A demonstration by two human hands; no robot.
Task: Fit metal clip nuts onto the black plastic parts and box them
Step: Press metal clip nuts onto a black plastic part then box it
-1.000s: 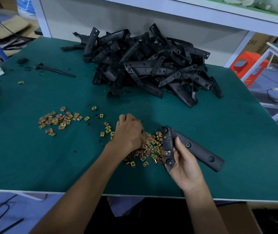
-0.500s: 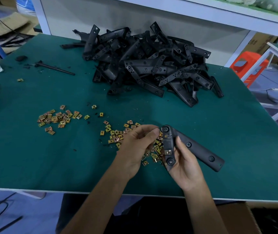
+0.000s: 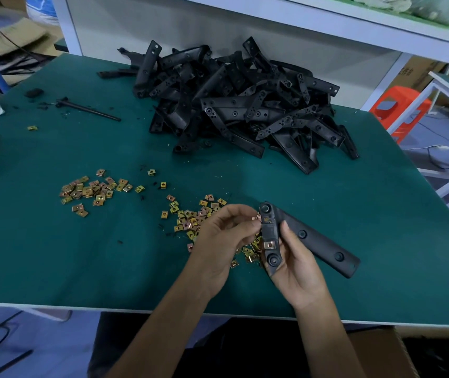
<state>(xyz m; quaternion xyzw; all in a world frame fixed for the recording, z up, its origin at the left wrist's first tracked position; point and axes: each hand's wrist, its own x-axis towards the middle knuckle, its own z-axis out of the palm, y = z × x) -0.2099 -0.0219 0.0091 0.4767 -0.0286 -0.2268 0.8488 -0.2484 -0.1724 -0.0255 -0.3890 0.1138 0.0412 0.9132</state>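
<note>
- Pinches clip nut (image 3: 256,217) w/ L hand (image 3: 226,236), at black part's (image 3: 321,244) left edge.
- Grips black part's near end w/ R hand (image 3: 297,268).
- More loose nuts (image 3: 190,219) left of black part.

Likely factory workshop: green workbench (image 3: 381,214), heaped black parts (image 3: 239,105), cartons (image 3: 414,75).

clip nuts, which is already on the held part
The nut seated on the part in the right hand. The left hand pinches a second nut; loose nuts lie scattered.
</note>
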